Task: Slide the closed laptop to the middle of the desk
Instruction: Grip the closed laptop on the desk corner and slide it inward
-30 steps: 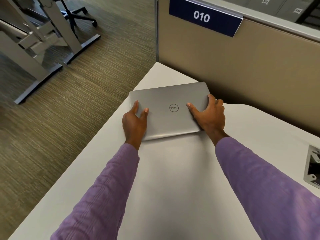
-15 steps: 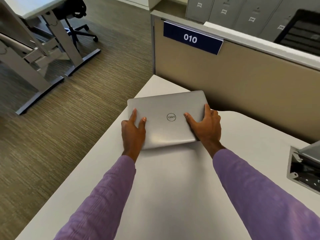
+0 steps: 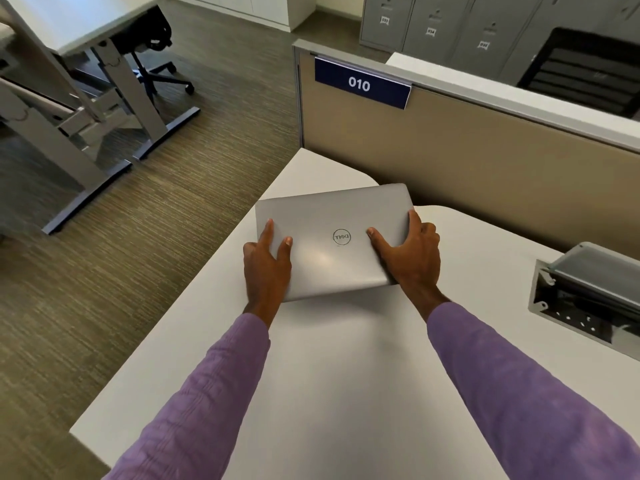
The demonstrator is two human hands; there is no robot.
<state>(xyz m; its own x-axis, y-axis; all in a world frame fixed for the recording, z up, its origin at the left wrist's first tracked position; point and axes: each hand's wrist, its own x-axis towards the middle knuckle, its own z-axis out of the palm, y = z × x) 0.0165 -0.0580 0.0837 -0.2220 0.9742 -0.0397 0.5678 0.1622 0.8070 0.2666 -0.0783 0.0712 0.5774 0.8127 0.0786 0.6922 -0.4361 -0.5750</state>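
Observation:
A closed silver laptop point(image 3: 329, 223) with a round logo lies flat on the white desk point(image 3: 346, 368), near the desk's far left corner. My left hand point(image 3: 266, 268) grips its near left corner, thumb and forefinger on the lid. My right hand point(image 3: 410, 254) holds its right edge, thumb on the lid and fingers wrapped over the side. Both arms wear purple sleeves.
A tan partition point(image 3: 485, 161) with a blue "010" sign point(image 3: 360, 85) stands right behind the laptop. An open grey cable box point(image 3: 585, 299) is set in the desk at the right. The desk's left edge drops to carpet point(image 3: 138, 254); another desk and chair stand far left.
The laptop has come a little toward me and away from the far corner with both hands on it. The view has tilted up, showing more of the partition and the cable box.

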